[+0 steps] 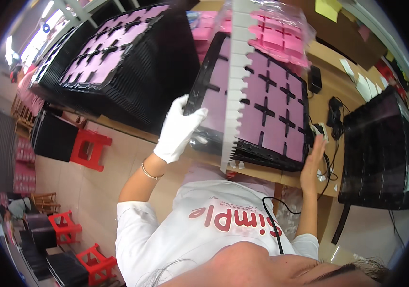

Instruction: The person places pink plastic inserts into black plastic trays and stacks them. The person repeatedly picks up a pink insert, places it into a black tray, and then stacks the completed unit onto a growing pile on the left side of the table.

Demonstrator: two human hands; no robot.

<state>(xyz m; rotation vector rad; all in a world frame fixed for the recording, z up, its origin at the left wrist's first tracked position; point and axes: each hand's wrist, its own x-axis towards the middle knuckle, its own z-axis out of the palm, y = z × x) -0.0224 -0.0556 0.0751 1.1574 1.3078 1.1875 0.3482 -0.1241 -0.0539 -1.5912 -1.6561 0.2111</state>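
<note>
Tray (269, 157) Between Left Hand (179, 129) and Right Hand (313, 160)

In the head view, the tray is in the middle of the scene, on a brown table (326, 55). It is black, and purple pieces (274, 98) lie in its compartments. The left hand (it wears a white glove) is at the near left edge, with the thumb toward the rim; I cannot tell whether it grasps firmly. The right hand, which is bare, is released, its fingers straight beside the near right corner; whether it touches there is not clear. A white strip (238, 71) with one toothed side passes in front of the tray, from far to near. On the left is a tall stack (166, 62) of black trays, with purple pieces on top. At the far side is a clear bag (281, 36) with pink pieces. On the right are other black trays (376, 148), and a red stool (90, 149) stands at left.
</note>
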